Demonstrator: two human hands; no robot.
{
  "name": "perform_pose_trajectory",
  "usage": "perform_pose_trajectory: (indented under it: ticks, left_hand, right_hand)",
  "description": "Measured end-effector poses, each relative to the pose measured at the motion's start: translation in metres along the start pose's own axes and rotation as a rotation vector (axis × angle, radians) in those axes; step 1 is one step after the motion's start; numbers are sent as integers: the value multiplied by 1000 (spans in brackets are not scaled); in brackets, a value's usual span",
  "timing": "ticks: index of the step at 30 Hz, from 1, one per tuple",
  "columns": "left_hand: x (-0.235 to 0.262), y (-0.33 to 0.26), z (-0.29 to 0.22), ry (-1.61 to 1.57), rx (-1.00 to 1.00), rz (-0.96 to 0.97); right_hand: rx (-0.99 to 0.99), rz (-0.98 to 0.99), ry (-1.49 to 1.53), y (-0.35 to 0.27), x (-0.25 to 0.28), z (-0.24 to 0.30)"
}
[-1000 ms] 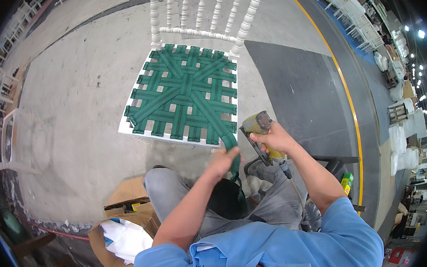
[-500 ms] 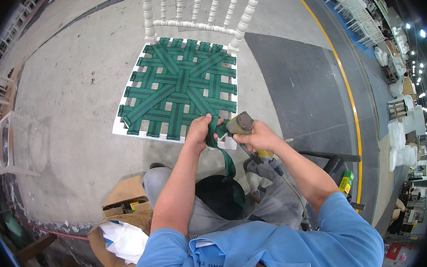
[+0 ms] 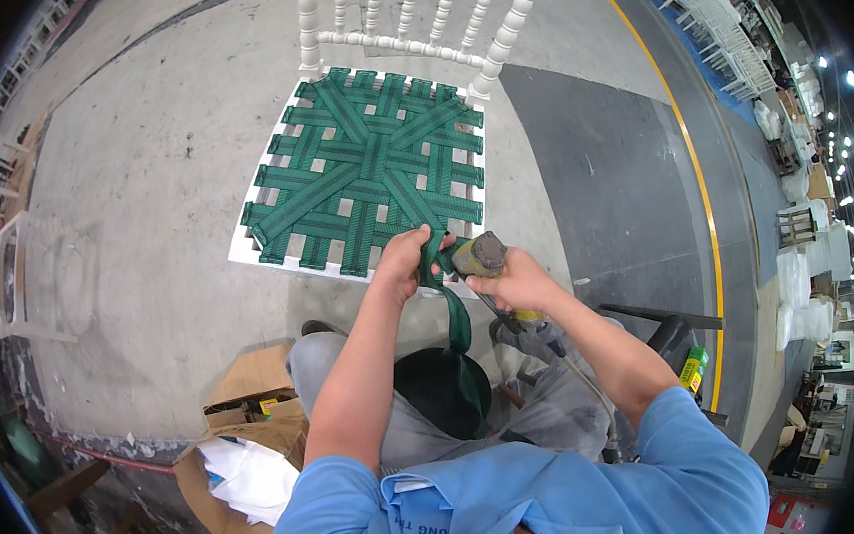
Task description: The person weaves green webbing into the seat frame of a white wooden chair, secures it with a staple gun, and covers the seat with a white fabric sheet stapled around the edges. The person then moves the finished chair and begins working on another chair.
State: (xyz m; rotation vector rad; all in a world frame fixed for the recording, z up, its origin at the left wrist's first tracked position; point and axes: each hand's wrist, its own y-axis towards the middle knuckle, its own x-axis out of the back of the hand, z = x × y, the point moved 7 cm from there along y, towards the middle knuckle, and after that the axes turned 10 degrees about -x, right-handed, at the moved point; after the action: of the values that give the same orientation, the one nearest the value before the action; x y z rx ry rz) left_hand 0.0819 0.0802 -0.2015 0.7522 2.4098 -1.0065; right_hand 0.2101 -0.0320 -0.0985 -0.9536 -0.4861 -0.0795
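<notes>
A white chair (image 3: 245,243) with turned spindles stands in front of me, its seat woven with green webbing (image 3: 375,158); diagonal bands cross over the weave. At the near right corner of the seat, my left hand (image 3: 406,262) is closed on a strip of green webbing (image 3: 459,317), whose loose tail hangs down between my knees. Close beside it, my right hand (image 3: 518,282) grips a yellowish pneumatic staple gun (image 3: 479,254), its head at the strip by the seat corner. An air hose runs from its handle toward my lap. The gun hides its own tip.
A cardboard box (image 3: 204,495) holding white material sits at my lower left, with another open box (image 3: 252,386) behind it. A green-and-yellow small box (image 3: 694,370) lies to my right beside a dark bar (image 3: 664,316). A white frame (image 3: 14,289) stands at far left.
The chair sits slightly farther right in view. Both hands stay at the near right corner, still holding the webbing and the staple gun; the loose tail hangs straighter.
</notes>
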Motion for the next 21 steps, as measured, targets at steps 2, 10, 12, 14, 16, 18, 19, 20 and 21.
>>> perform_pose_trajectory:
  ticks: [2, 10, 12, 14, 16, 18, 19, 20, 21]
  left_hand:
    - [3, 0, -2, -11, -12, 31]
    - [-10, -13, -9, 4, -41, 78]
    - [-25, -20, -7, 94, -75, 112]
    - [-26, -30, -4, 321, -97, 157]
    - [-37, -45, 7, 517, -166, 198]
    - [-16, -53, 14, 554, -196, 100]
    - [-14, -60, 27, 497, -154, 42]
    - [-13, -68, 37, 448, -110, -27]
    - [-6, -72, 45, 405, -96, -89]
  right_hand:
    - [51, -6, 2, -2, -8, 4]
    - [74, -65, 178, -39, 28, -21]
    - [109, -144, 308, -74, 62, -50]
    - [124, -252, 440, -122, 98, -73]
    - [156, -425, 629, -173, 134, -125]
    - [76, -526, 687, -219, 164, -171]
    - [29, -577, 723, -240, 174, -206]
    - [18, -619, 816, -264, 177, -243]
    - [-50, -654, 892, -281, 176, -279]
